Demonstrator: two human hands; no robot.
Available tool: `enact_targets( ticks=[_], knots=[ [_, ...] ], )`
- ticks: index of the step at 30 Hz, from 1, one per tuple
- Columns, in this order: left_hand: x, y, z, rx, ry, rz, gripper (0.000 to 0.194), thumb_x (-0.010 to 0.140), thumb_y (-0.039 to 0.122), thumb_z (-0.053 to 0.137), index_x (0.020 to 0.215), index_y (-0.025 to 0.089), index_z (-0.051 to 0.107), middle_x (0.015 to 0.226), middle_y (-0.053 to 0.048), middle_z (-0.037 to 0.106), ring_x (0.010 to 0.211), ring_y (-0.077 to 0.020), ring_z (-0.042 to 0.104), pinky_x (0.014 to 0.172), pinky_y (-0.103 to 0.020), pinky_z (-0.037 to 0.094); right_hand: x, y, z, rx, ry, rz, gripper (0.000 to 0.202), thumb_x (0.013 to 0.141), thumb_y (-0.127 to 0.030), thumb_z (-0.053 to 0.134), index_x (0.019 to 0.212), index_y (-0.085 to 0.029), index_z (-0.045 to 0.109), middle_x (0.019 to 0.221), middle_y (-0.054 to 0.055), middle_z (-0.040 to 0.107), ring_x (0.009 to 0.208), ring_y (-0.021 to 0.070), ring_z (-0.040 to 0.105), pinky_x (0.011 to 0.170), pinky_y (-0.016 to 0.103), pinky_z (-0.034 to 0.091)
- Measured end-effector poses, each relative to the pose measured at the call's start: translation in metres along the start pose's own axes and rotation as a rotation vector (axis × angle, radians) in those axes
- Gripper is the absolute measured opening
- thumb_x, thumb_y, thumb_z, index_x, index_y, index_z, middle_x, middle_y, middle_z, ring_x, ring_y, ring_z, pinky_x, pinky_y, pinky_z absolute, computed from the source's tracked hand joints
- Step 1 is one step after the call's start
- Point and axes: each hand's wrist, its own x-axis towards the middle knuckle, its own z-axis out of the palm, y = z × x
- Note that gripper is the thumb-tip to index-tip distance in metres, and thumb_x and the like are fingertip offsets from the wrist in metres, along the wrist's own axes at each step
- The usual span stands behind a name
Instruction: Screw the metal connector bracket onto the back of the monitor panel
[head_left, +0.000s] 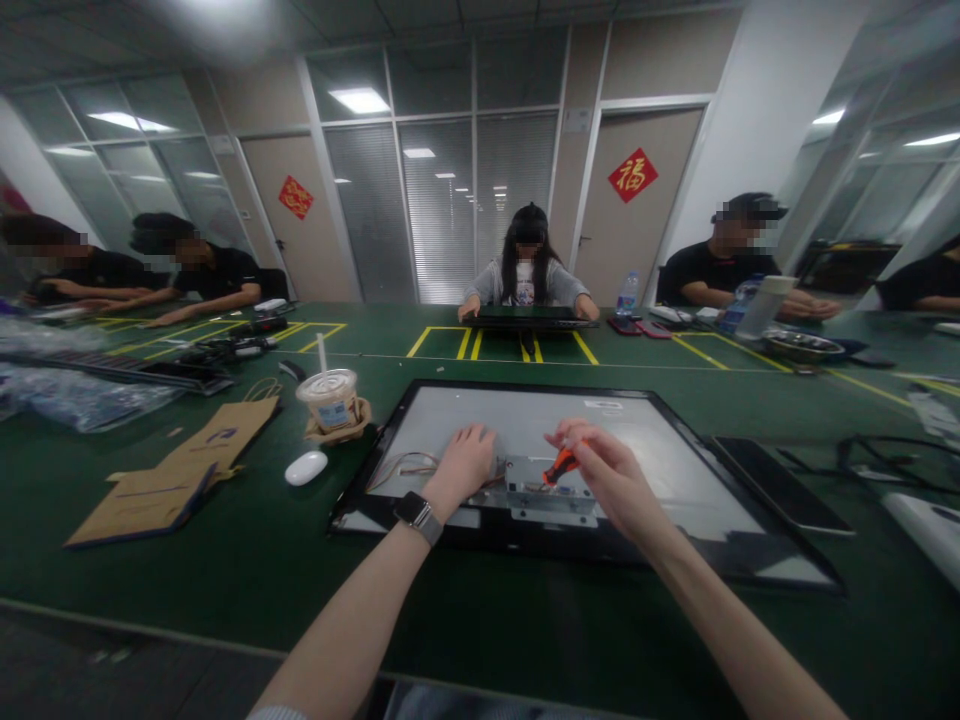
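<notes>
A large flat display panel (645,430) with a black frame lies back side up on the green table. Near its front edge sits a silver metal bracket (555,508). My right hand (600,465) is closed around an orange and black screwdriver (561,464), its lower end down at the bracket; the tip is hard to see. My left hand (466,462), below a wristwatch (418,515), lies flat on the panel at the bracket's left side, fingers stretched out. Thin wires (405,465) run out from under it to the left.
Left of the panel stand an iced drink cup (330,400) in a cardboard holder, a white computer mouse (306,468) and a brown paper bag (172,475). A dark flat slab (780,485) lies at the right. Across the table a person holds another dark panel (529,320); others sit nearby.
</notes>
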Motion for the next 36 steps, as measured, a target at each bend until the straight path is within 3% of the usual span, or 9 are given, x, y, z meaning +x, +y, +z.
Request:
enact_targets(
  ticks=[3,7,11,15,18,23,32,36],
  knots=[
    [0.000,0.000,-0.001,-0.009,-0.011,-0.003,0.040,0.097,0.014,0.049,0.137,0.012,0.053,0.141,-0.020,0.056,0.130,-0.0292,0.056,0.109,-0.042,0.044,0.001,0.001,-0.003,-0.032,0.020,-0.001,0.024,0.087,-0.050,0.073,0.084,-0.027,0.075,0.088,0.003,0.067,0.091,0.0229,0.069,0.088,0.041,0.057],
    [-0.001,0.000,-0.003,-0.005,-0.019,0.015,0.042,0.097,0.008,0.045,0.138,0.011,0.052,0.142,-0.021,0.055,0.133,-0.0288,0.054,0.109,-0.042,0.044,0.001,0.002,-0.007,-0.106,0.031,-0.002,0.028,0.095,-0.048,0.064,0.112,-0.028,0.074,0.094,0.004,0.074,0.090,0.0225,0.070,0.083,0.040,0.058],
    [-0.002,0.001,-0.007,0.009,-0.014,0.020,0.040,0.098,0.009,0.044,0.136,0.011,0.054,0.141,-0.020,0.056,0.130,-0.0290,0.056,0.109,-0.042,0.045,0.002,0.001,-0.007,-0.166,0.061,-0.060,0.025,0.098,-0.047,0.059,0.097,-0.027,0.075,0.093,0.004,0.074,0.091,0.0219,0.069,0.087,0.039,0.056],
    [-0.002,0.002,-0.006,-0.005,-0.021,0.007,0.041,0.096,0.008,0.044,0.136,0.012,0.054,0.143,-0.020,0.056,0.132,-0.0285,0.055,0.110,-0.042,0.045,0.002,-0.001,-0.005,-0.156,0.038,-0.097,0.021,0.092,-0.046,0.068,0.089,-0.027,0.077,0.094,0.005,0.069,0.092,0.0219,0.066,0.078,0.034,0.056],
    [-0.001,0.001,-0.003,-0.019,-0.017,0.009,0.041,0.096,0.007,0.044,0.135,0.012,0.054,0.142,-0.020,0.056,0.134,-0.0280,0.053,0.111,-0.042,0.043,0.002,-0.002,-0.006,-0.149,-0.001,-0.082,0.020,0.092,-0.044,0.068,0.096,-0.027,0.078,0.091,0.004,0.069,0.086,0.0201,0.067,0.074,0.032,0.056],
    [-0.001,-0.001,0.001,-0.027,0.005,0.027,0.042,0.096,0.007,0.044,0.137,0.012,0.054,0.142,-0.021,0.056,0.135,-0.0290,0.053,0.111,-0.044,0.044,0.002,0.001,-0.009,-0.140,0.022,-0.038,0.026,0.096,-0.042,0.064,0.115,-0.027,0.071,0.097,0.004,0.075,0.089,0.0202,0.072,0.082,0.035,0.058],
    [0.000,-0.003,0.004,-0.019,0.014,0.035,0.041,0.095,0.006,0.043,0.135,0.010,0.055,0.139,-0.021,0.057,0.133,-0.0293,0.053,0.110,-0.043,0.044,0.001,-0.004,0.000,-0.065,-0.007,-0.051,0.018,0.098,-0.041,0.062,0.103,-0.025,0.068,0.093,0.005,0.076,0.087,0.0201,0.072,0.080,0.035,0.060],
    [0.000,-0.001,0.001,-0.021,0.006,0.016,0.042,0.096,0.007,0.043,0.136,0.009,0.054,0.141,-0.021,0.056,0.131,-0.0299,0.055,0.109,-0.043,0.044,0.000,-0.002,-0.001,-0.048,0.009,-0.008,0.020,0.092,-0.044,0.070,0.101,-0.026,0.071,0.092,0.004,0.077,0.086,0.0198,0.072,0.079,0.034,0.058]
  ],
)
